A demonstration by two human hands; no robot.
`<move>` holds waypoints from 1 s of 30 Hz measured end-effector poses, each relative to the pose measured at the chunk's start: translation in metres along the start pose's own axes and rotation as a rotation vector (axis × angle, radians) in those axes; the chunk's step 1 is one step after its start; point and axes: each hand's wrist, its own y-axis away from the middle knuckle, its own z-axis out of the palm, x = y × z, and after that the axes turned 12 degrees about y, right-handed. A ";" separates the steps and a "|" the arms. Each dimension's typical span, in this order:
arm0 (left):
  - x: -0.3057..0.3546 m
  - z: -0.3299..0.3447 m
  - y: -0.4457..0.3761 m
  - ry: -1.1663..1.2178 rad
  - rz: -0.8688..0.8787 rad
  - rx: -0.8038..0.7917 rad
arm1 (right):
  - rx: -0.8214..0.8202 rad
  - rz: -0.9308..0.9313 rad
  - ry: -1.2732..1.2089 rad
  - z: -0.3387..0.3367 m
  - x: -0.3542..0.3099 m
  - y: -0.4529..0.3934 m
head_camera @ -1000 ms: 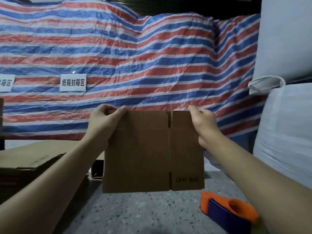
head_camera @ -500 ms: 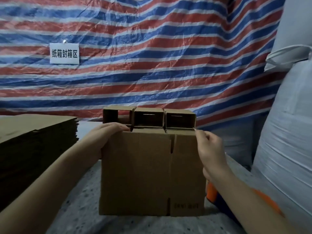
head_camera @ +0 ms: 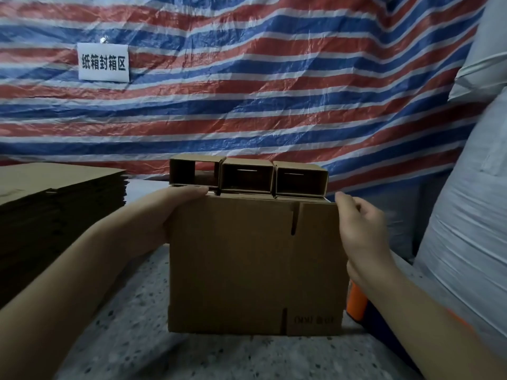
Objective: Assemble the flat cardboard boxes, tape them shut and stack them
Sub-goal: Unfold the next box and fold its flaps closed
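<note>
Flat cardboard box (head_camera: 255, 266) upright on speckled table (head_camera: 131, 338), centre. Left hand (head_camera: 167, 215) grips top-left corner, fingers curled over edge. Right hand (head_camera: 362, 231) at top-right corner, fingers loosely curled beside edge; grip unclear.

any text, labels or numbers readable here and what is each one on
"纸箱封箱区": black characters on the white rectangular paper sign pinned to the red, white and blue striped tarp.
Dark print at the lower right of the flat brown cardboard box: too blurred to read.
</note>
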 end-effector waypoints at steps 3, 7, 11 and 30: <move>-0.003 -0.011 0.000 0.011 0.002 -0.067 | -0.017 0.070 0.037 -0.001 0.003 -0.004; -0.004 -0.004 -0.002 0.110 -0.091 0.053 | -0.062 0.190 -0.041 0.005 0.007 -0.003; -0.009 0.003 0.007 0.046 -0.006 0.081 | -0.110 0.144 -0.048 0.008 0.006 0.005; -0.019 0.048 0.011 0.372 -0.015 0.081 | -0.625 0.011 -0.288 -0.008 0.011 -0.003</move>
